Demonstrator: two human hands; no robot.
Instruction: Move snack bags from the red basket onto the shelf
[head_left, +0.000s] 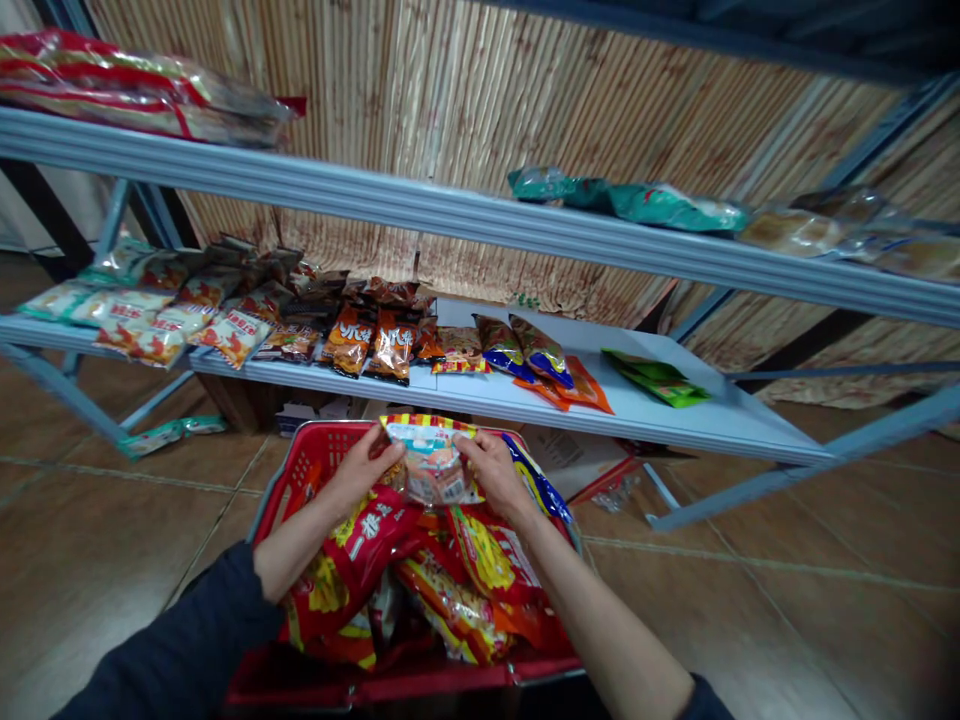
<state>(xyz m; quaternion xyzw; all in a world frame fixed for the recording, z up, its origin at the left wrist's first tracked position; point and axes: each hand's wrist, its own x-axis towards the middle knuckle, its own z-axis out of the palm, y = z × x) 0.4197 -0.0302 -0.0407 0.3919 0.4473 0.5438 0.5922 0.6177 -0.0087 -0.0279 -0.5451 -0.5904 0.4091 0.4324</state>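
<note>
The left hand (367,462) pinches one side of a small snack packet (431,465) between thumb and fingers, and the right hand (491,470) grips the other side, so both hands hold it, spread nearly flat between them. The packet is above the far part of a red basket (420,685). Below and nearer than the hands, red-and-yellow bags (375,530) fill the basket; a blue bag (544,482) leans just right of the right hand. Beyond the hands runs a low shelf (724,410), with orange bags (394,340) ahead and a green bag (660,378) farther right.
</note>
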